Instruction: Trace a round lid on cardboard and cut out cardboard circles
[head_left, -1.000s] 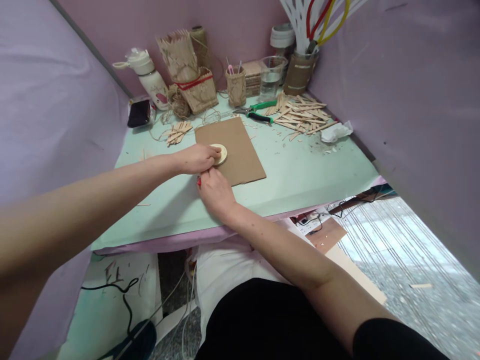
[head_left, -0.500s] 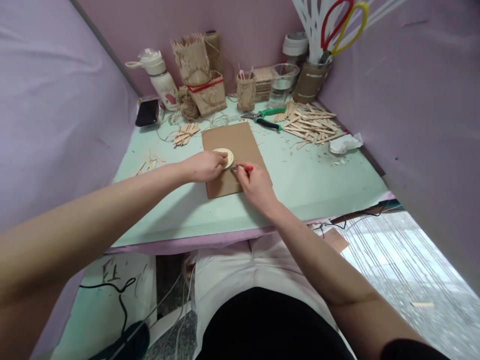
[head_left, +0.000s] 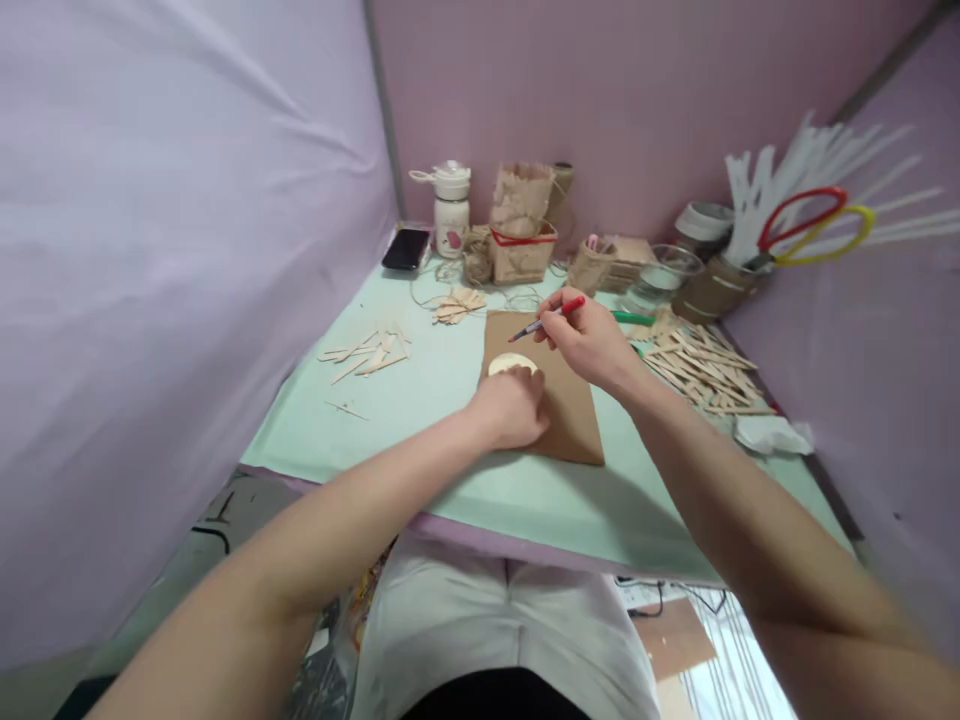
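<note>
Mint-green desk [head_left: 435, 395] carrying everything. Brown cardboard sheet [head_left: 574, 425] lying flat near desk's middle. Pile of wooden sticks [head_left: 701, 370] spreading to right of it. Left hand [head_left: 514, 408] resting over cardboard, fingers curling onto pale round disc [head_left: 510, 362]; whether gripping its edge, cannot tell. Right hand [head_left: 589, 340] reaching over cardboard's far right part, fingers pinching red-ended pen [head_left: 530, 329]. Disc lying on cardboard, near left edge. Pen slanting, tip pointing down-left, appearing just beyond disc's far edge.

Hands [head_left: 596, 338] with pen [head_left: 531, 328] over cardboard [head_left: 571, 412]
</note>
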